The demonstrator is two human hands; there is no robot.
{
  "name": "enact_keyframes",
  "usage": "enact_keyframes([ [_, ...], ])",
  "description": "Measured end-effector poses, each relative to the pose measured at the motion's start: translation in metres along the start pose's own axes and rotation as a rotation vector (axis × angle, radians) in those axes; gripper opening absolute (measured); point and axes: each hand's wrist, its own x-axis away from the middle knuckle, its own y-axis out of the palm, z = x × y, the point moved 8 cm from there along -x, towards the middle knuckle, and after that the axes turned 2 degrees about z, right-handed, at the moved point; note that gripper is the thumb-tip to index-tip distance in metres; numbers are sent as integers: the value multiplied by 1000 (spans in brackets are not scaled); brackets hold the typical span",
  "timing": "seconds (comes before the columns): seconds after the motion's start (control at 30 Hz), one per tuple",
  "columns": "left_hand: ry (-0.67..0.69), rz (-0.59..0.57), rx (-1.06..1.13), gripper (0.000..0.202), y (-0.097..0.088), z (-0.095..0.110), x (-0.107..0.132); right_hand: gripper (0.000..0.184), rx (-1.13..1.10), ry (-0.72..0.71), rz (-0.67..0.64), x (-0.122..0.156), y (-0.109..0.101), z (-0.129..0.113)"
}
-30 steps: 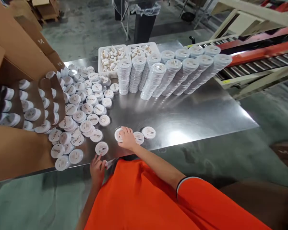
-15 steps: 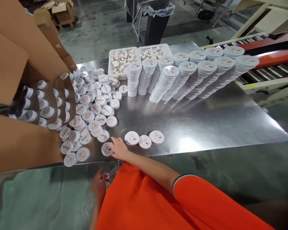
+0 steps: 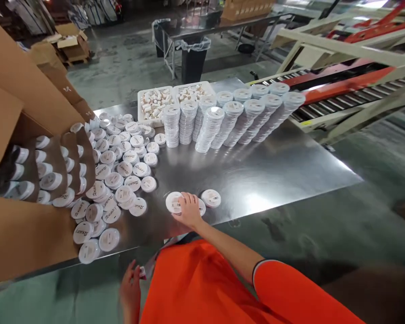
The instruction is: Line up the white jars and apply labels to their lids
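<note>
My right hand [image 3: 189,209] lies on a short row of round white labelled tins [image 3: 211,198] at the near edge of the shiny steel counter [image 3: 273,166], fingers [image 3: 185,199] flat and close together over the middle tin. My left hand [image 3: 130,292] hangs below the counter's near edge, fingers loosely curled beside a small white strip [image 3: 142,272]; I cannot tell whether they pinch it. More white tins [image 3: 121,168] spill from a brown cardboard box [image 3: 23,238] at left.
</note>
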Motion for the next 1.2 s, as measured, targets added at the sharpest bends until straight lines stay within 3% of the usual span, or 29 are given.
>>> enact_keyframes([
  [0.13,97,-42,10,48,9,53,-13,62,14,86,-106,-1,3,32],
  [0.27,209,-93,9,46,25,86,-18,71,-76,102,-71,4,-5,56],
  [0.4,161,-115,39,48,40,88,-17,71,-73,51,-129,17,2,89],
  [0.53,97,-117,59,51,47,86,-13,57,-54,-13,-166,32,7,103],
  [0.63,54,-91,78,53,46,89,-8,52,-64,-20,-63,42,-13,112],
  [0.77,-23,-100,63,60,51,97,-2,56,-62,67,38,43,-36,144],
  [0.9,62,-119,41,51,60,115,1,57,-91,175,-52,32,-12,179],
  [1.0,118,-119,9,47,62,122,2,53,-180,255,-38,28,0,195],
  [1.1,121,-89,16,46,58,120,2,42,-332,293,54,25,-11,194],
  [1.2,132,-73,49,47,55,118,1,40,-453,221,120,15,-30,160],
])
